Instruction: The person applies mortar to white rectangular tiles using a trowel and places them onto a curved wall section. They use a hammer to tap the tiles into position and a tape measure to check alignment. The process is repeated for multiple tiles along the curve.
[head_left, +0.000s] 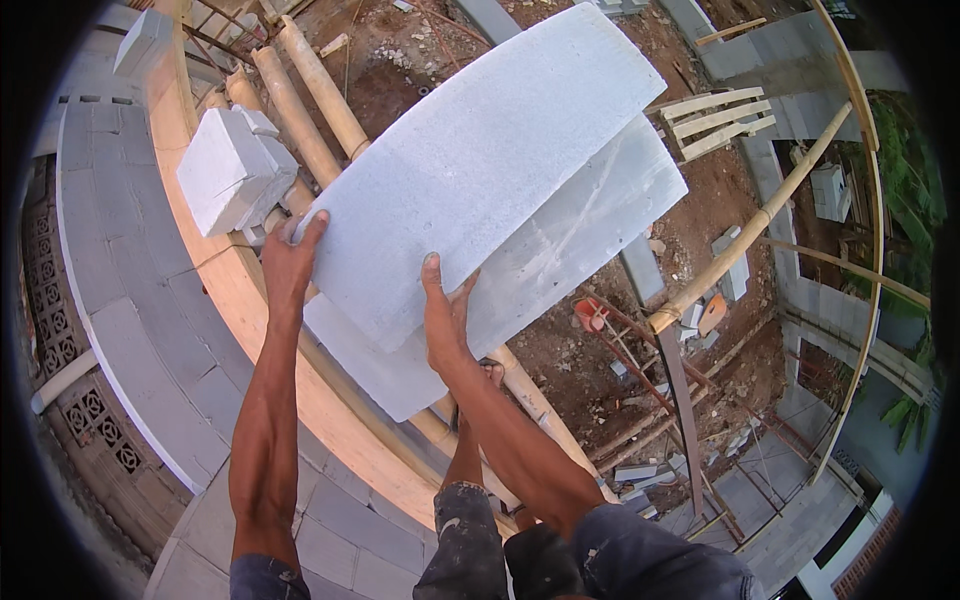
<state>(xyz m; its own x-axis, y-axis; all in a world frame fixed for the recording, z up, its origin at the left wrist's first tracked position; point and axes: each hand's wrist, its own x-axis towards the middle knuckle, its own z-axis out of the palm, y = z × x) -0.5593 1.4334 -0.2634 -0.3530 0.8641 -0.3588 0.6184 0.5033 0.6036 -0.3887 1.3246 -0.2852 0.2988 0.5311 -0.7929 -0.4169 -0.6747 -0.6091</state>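
Observation:
A long pale lightweight concrete block [480,150] lies tilted in front of me, its far end pointing up and right. My left hand [290,262] grips its left edge, with the thumb on the upper face. At the near edge my right hand [447,315] holds it, thumb on top and the other fingers partly hidden on the far side. Under it lies a second block [570,250], slightly turned and showing along the right and near sides. Whether the two blocks touch all along is hidden.
Bamboo poles [322,95] and a wooden plank [235,285] support the blocks and my feet. Broken block pieces [225,170] sit left of my left hand. A block wall [150,300] runs along the left. Far below are rubble, a wooden pallet [715,120] and a slanting bamboo pole [750,230].

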